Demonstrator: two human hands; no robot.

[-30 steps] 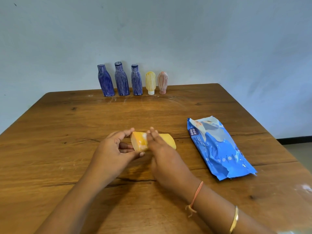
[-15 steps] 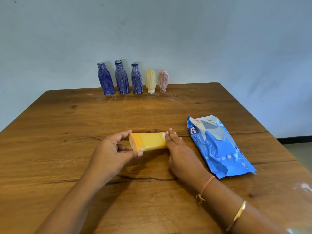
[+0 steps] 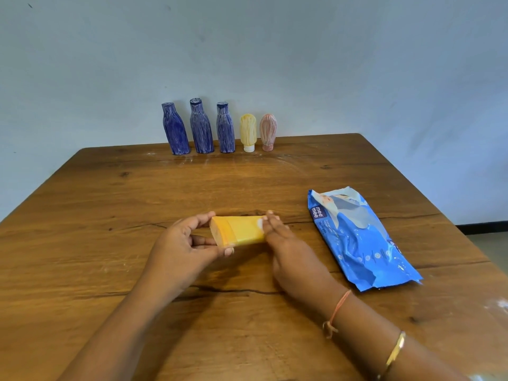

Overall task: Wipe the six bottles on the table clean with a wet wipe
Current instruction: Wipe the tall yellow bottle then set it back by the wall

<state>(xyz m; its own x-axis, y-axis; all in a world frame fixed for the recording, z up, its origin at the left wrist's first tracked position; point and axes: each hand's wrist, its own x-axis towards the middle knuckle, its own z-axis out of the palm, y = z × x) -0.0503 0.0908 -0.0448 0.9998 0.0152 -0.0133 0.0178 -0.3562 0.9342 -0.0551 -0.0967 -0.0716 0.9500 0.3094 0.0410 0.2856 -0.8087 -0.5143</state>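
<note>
Wooden table (image 3: pixel 110 270) below; nearest, left hand (image 3: pixel 187 243) pinching one end of a sideways yellow bottle (image 3: pixel 239 233), right hand (image 3: pixel 291 251) curled over a wet wipe (image 3: pixel 259 223) at its other end. Beside, to the right, blue wipes pack (image 3: pixel 357 237) lying flat. Farthest, by the wall, upright in a row: three blue bottles (image 3: pixel 201 126), small yellow bottle (image 3: pixel 248 132), pink bottle (image 3: pixel 268 132).

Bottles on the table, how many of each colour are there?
Blue scribbled plastic bottles: 3
Yellow plastic bottles, one small upright, one bigger held sideways: 2
Pink plastic bottle: 1
Total: 6
</note>
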